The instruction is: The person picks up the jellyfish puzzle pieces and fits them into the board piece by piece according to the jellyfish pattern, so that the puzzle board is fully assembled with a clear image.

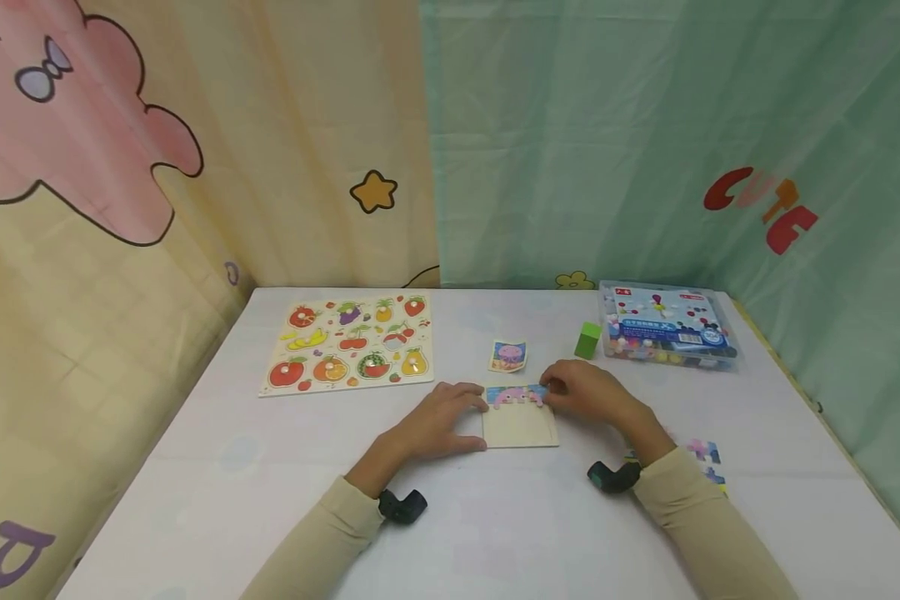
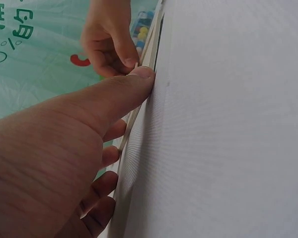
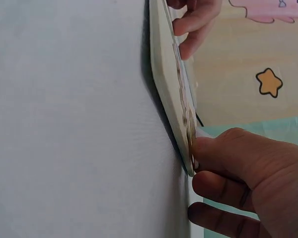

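Note:
A small wooden puzzle board [image 1: 513,427] lies on the table, its top row filled with pink and blue jigsaw pieces [image 1: 512,397] and bare wood below. My left hand [image 1: 432,423] rests along the board's left edge, thumb at the lower corner and fingertips by the upper one. In the left wrist view the left thumb [image 2: 124,89] presses the edge. At the upper right corner, my right hand [image 1: 588,392] pinches a puzzle piece [image 3: 192,131], mostly hidden by the thumb and fingers. A small picture card [image 1: 508,356] with a pink octopus lies behind the board.
Loose puzzle pieces [image 1: 708,454] lie partly behind the right forearm. A green block [image 1: 588,341] stands at the back, beside a clear plastic box [image 1: 669,325] of coloured parts. A fruit puzzle board [image 1: 348,343] lies at the back left. Curtains [image 1: 570,150] hang behind the table.

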Available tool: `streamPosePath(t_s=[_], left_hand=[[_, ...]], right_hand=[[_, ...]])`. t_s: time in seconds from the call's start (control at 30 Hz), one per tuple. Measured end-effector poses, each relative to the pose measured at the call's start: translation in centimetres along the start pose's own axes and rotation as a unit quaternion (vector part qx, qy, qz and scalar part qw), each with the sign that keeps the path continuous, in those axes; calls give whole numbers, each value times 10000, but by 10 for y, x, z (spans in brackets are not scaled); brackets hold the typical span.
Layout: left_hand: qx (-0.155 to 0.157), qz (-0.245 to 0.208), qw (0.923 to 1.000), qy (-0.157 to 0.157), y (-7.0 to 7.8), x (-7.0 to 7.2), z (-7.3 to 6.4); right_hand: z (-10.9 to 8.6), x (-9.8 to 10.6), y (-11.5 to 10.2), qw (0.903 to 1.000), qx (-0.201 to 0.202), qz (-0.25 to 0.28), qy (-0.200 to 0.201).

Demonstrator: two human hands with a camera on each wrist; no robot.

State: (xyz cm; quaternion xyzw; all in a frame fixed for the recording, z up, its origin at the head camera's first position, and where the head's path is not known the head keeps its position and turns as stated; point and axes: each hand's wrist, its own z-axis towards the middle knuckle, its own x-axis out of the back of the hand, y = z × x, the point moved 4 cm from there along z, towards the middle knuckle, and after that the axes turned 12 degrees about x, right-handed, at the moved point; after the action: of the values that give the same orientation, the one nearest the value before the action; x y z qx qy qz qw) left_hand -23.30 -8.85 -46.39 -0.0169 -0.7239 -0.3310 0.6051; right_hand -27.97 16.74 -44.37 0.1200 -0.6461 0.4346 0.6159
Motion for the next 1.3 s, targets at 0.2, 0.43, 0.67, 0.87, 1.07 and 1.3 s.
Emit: streamPosePath(t_s=[0.2, 0.43, 0.67, 0.87, 1.07, 1.3], left_hand=[[7, 44, 10000, 33, 0, -1, 1], [-5, 1, 9999, 104, 0, 0, 0], [50, -55, 10000, 28, 0, 0, 0], [17, -118, 9999, 47, 0, 0, 0], [-26, -105, 9999, 69, 0, 0, -1], [-9, -97, 9999, 60, 0, 0, 0]], right_hand=[[2, -4, 0, 9999, 40, -110, 33], [2, -5, -1, 9998, -68, -183, 38], [2, -5, -3, 9998, -24, -137, 107], [2, -7, -2, 9997, 75, -189, 149], [2, -9, -1, 9996, 64, -242, 155], [2, -8, -1, 9994, 71, -256, 201]])
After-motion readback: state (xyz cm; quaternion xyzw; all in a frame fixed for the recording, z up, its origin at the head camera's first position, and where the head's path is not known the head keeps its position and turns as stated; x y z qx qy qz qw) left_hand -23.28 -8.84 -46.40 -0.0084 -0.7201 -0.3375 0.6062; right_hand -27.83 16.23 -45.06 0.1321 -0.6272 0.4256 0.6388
